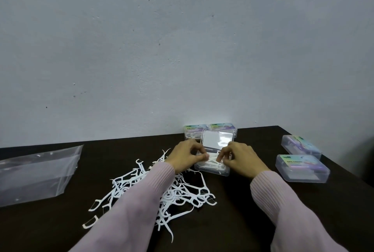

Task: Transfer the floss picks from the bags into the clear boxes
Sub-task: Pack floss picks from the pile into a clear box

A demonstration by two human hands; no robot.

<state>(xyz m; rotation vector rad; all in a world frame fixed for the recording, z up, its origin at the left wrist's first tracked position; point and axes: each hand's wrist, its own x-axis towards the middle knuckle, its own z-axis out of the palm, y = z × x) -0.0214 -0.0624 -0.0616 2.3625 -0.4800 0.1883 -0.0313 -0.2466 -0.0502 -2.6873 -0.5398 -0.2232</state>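
An open clear box (212, 168) sits in the middle of the dark table, its lid (217, 140) raised toward the wall, with white floss picks lying inside. My left hand (187, 157) hovers at the box's left side, thumb and fingers pinching picks over it. My right hand (239, 159) is at the right side, fingers curled down onto the picks in the box. A loose pile of white floss picks (182, 195) spreads on the table under my left forearm. An empty clear plastic bag (34, 172) lies flat at the left.
Two closed labelled boxes (209, 130) stand against the wall behind the open one. Two more closed clear boxes (300, 144) (301, 168) lie at the right, close to the table's right edge (344, 172). The grey wall rises directly behind the table.
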